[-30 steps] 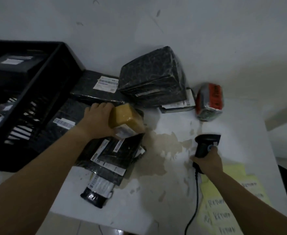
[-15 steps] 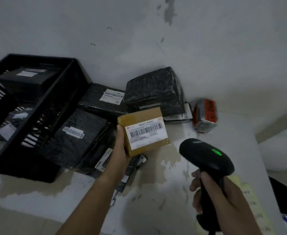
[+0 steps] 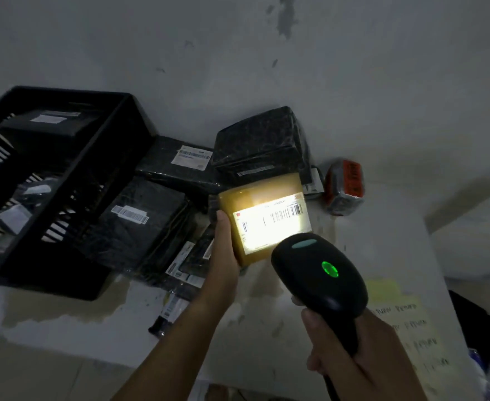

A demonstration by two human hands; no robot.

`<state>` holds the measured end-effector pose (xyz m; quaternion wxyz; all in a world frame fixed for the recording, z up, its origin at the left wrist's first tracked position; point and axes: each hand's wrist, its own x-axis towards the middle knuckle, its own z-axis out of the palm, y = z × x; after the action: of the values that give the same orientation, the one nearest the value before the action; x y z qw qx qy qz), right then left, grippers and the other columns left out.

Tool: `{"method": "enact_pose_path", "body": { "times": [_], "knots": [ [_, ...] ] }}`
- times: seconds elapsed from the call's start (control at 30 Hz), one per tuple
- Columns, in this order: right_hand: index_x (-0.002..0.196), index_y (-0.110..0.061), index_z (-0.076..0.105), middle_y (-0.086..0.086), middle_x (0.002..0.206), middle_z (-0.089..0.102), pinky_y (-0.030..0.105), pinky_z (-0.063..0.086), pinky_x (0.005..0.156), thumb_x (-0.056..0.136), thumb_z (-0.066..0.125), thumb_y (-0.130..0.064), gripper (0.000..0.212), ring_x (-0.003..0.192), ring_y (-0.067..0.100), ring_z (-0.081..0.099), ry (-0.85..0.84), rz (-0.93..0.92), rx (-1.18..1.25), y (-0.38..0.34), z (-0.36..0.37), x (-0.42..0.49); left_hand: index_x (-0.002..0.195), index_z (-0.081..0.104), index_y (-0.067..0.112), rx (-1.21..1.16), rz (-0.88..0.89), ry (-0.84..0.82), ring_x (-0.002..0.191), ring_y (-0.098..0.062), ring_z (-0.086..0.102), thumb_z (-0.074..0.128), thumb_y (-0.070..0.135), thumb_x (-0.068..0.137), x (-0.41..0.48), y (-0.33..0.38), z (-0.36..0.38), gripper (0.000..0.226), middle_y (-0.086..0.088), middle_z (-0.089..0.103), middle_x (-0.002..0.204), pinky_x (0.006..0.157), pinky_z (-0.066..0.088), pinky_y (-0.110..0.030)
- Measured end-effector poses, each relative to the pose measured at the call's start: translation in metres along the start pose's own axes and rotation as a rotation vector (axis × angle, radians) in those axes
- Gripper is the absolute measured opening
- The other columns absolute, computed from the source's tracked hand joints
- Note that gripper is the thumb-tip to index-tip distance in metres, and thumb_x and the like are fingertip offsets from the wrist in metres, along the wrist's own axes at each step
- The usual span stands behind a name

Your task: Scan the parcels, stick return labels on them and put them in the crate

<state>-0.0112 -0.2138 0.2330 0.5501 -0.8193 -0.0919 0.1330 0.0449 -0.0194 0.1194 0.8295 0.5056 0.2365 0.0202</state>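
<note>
the left hand grips the brown parcel at mid-frame, above the surface. the right hand wraps around the scanner, its light washing the label. the black crate sits upper left.

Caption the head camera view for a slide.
Left hand holds a brown parcel; right hand aims the scanner at its label.

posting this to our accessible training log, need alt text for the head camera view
A left hand holds up a small brown parcel while the right hand aims a black handheld scanner, green light on, at its brightly lit barcode label. Black-wrapped parcels lie on the white table beside a black crate, with yellow return labels at right.
</note>
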Motion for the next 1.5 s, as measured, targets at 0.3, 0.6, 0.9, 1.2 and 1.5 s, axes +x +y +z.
{"method": "enact_pose_path", "body": {
  "times": [0.3, 0.6, 0.9, 1.2, 1.5],
  "knots": [
    [0.114, -0.031, 0.070, -0.008, 0.059, 0.067, 0.012, 0.049, 0.053, 0.064, 0.038, -0.096, 0.089, 0.054, 0.005, 0.066, 0.002, -0.053, 0.025, -0.003, 0.000, -0.010, 0.121, 0.060, 0.035, -0.016, 0.033, -0.017, 0.101, -0.007, 0.072, 0.019, 0.064, 0.100, -0.007, -0.002, -0.001, 0.054, 0.013, 0.076, 0.107, 0.072, 0.057, -0.020],
    [0.111, -0.033, 0.070, -0.006, 0.058, 0.067, 0.015, 0.050, 0.052, 0.068, 0.038, -0.094, 0.081, 0.052, 0.005, 0.065, 0.005, -0.071, 0.011, -0.001, 0.001, -0.020, 0.149, 0.047, 0.034, 0.065, 0.042, -0.002, 0.130, -0.019, 0.059, 0.030, 0.084, 0.089, -0.011, 0.000, -0.010, 0.080, 0.004, 0.062, 0.140, 0.111, 0.043, -0.047],
    [0.110, -0.034, 0.071, -0.004, 0.058, 0.066, 0.012, 0.047, 0.051, 0.068, 0.038, -0.094, 0.080, 0.053, 0.005, 0.065, -0.009, -0.076, -0.012, 0.000, 0.000, -0.023, 0.151, 0.044, 0.031, 0.044, 0.061, -0.004, 0.128, -0.017, 0.060, 0.028, 0.077, 0.092, -0.017, 0.002, -0.010, 0.076, 0.004, 0.062, 0.140, 0.101, 0.050, -0.038],
    [0.106, -0.035, 0.071, -0.009, 0.060, 0.068, 0.011, 0.047, 0.052, 0.068, 0.039, -0.093, 0.076, 0.055, 0.003, 0.066, -0.027, -0.055, -0.058, -0.001, 0.003, -0.024, 0.148, 0.047, 0.031, 0.016, 0.060, -0.006, 0.121, -0.014, 0.065, 0.025, 0.070, 0.097, -0.022, 0.005, -0.008, 0.068, 0.004, 0.066, 0.135, 0.083, 0.057, -0.023],
    [0.088, -0.042, 0.073, -0.004, 0.063, 0.070, 0.022, 0.055, 0.066, 0.070, 0.060, -0.079, 0.044, 0.057, 0.008, 0.068, -0.078, 0.061, 0.018, 0.006, 0.009, -0.017, 0.138, 0.053, 0.036, 0.015, 0.066, -0.017, 0.117, -0.010, 0.066, 0.021, 0.069, 0.099, -0.020, 0.005, -0.009, 0.060, 0.010, 0.070, 0.127, 0.082, 0.057, -0.022]
  ]
}}
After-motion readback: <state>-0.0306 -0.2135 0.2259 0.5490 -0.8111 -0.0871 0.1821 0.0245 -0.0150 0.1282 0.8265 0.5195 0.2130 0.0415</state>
